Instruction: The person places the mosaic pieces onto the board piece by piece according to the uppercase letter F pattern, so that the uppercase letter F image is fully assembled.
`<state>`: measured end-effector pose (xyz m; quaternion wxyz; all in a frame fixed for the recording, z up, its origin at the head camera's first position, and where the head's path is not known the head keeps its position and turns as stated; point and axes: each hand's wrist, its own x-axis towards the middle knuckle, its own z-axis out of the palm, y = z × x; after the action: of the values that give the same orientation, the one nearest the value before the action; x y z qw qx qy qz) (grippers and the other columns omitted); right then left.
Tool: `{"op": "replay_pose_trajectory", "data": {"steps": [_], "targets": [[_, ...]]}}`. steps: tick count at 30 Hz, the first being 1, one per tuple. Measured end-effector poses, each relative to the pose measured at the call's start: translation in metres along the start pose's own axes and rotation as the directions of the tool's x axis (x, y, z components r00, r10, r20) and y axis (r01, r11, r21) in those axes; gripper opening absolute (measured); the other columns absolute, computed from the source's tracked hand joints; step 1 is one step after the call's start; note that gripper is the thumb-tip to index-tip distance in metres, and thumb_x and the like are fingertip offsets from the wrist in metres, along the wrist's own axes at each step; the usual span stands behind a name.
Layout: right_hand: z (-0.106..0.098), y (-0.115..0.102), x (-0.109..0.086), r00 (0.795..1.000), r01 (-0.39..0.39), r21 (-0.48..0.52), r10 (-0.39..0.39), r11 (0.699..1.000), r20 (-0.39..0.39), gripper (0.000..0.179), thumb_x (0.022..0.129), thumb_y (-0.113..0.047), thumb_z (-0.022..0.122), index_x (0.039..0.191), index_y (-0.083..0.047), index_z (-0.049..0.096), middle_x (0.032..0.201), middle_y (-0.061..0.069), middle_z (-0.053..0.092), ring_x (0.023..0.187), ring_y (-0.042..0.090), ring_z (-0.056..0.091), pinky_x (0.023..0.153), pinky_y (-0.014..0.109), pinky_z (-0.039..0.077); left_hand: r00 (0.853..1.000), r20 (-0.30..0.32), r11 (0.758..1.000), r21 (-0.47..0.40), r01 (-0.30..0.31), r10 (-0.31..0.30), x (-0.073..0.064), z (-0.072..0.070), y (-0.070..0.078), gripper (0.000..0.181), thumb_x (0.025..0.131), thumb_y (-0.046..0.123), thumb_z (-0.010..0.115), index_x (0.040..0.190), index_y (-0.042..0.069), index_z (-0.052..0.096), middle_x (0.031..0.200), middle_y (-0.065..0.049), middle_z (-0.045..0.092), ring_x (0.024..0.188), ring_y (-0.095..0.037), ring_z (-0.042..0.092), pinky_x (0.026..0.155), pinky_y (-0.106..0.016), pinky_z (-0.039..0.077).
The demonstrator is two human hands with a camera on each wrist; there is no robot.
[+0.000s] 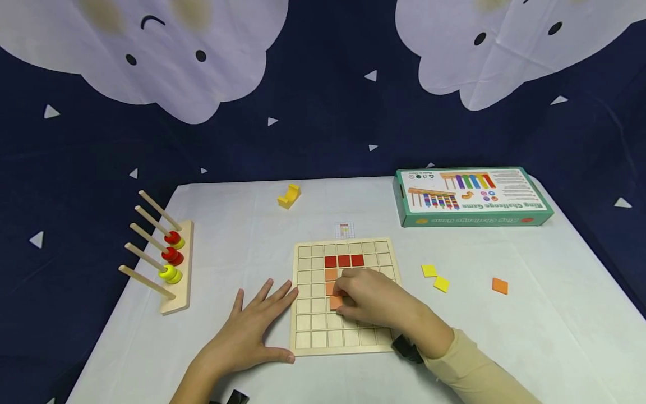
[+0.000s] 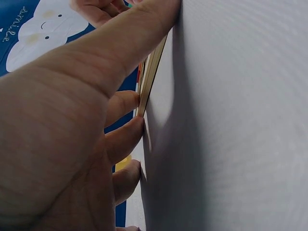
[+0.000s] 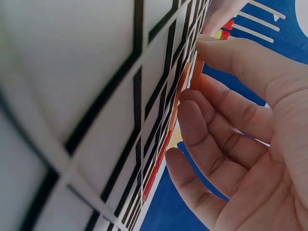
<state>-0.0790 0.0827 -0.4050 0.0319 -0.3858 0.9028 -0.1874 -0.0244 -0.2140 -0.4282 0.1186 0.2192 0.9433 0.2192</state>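
Note:
A wooden grid board [image 1: 303, 339] lies on the white table. Three red tiles [image 1: 344, 261] fill a row near its far side, and orange tiles [image 1: 331, 274] run down from the left red one. Over the board, my right hand [image 1: 373, 297] pinches an orange tile [image 1: 335, 303] between thumb and forefinger; in the right wrist view this tile [image 3: 197, 72] stands tilted off the grid. My left hand [image 1: 254, 331] rests spread on the table, its fingertips and thumb at the board's left edge. The right hand covers part of the grid.
Two yellow tiles [image 1: 435, 278] and an orange tile [image 1: 500, 286] lie right of the board. A small pattern card [image 1: 345, 230] sits beyond it. To the left stands a peg rack [image 1: 183, 280] with rings; a yellow curved block [image 1: 289, 196] and a green box [image 1: 476, 219] are at the back.

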Motion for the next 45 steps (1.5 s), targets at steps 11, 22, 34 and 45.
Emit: {"op": "replay_pose_trajectory", "data": {"steps": [11, 22, 34, 45], "targets": [[0.001, -0.004, 0.005, 1.000, -0.001, -0.015, 0.002, 1.000, 0.026, 0.019, 0.085, -0.022, 0.090, 0.089, -0.016, 0.072, 0.080, -0.010, 0.058, 0.070, 0.002, 0.046, 0.066, 0.021, 0.046, 1.000, 0.010, 1.000, 0.014, 0.005, -0.005, 0.000, 0.002, -0.002, 0.118, 0.069, 0.073, 0.087, 0.169, 0.033, 0.037, 0.176, 0.007, 0.034, 0.167, -0.040, 0.023, 0.119, -0.090, 0.007], [0.001, -0.004, 0.008, 0.999, 0.022, -0.045, -0.021, 0.999, 0.034, 0.021, 0.086, -0.022, 0.088, 0.081, -0.018, 0.069, 0.077, -0.010, 0.055, 0.068, 0.002, 0.045, 0.063, 0.020, 0.043, 1.000, 0.012, 1.000, 0.006, 0.005, -0.005, 0.000, 0.001, 0.000, 0.118, 0.070, 0.071, 0.088, 0.169, 0.033, 0.036, 0.177, 0.007, 0.033, 0.167, -0.040, 0.021, 0.119, -0.089, 0.005], [0.001, -0.004, 0.010, 0.999, 0.035, -0.045, -0.034, 0.998, 0.029, 0.023, 0.086, -0.022, 0.088, 0.078, -0.019, 0.067, 0.076, -0.010, 0.054, 0.067, 0.001, 0.044, 0.063, 0.019, 0.042, 1.000, 0.014, 1.000, 0.005, 0.000, 0.000, 0.000, 0.001, -0.001, 0.118, 0.070, 0.071, 0.087, 0.169, 0.033, 0.036, 0.177, 0.007, 0.033, 0.167, -0.040, 0.021, 0.119, -0.089, 0.005], [-0.018, 0.009, -0.004, 1.000, 0.012, 0.025, -0.012, 1.000, -0.005, 0.011, 0.092, -0.019, 0.084, 0.099, -0.013, 0.078, 0.093, -0.002, 0.074, 0.074, 0.001, 0.056, 0.072, 0.025, 0.055, 1.000, 0.014, 1.000, 0.004, 0.009, -0.009, 0.000, 0.001, -0.001, 0.119, 0.069, 0.071, 0.088, 0.169, 0.033, 0.036, 0.176, 0.007, 0.033, 0.167, -0.041, 0.022, 0.119, -0.089, 0.005]]}}
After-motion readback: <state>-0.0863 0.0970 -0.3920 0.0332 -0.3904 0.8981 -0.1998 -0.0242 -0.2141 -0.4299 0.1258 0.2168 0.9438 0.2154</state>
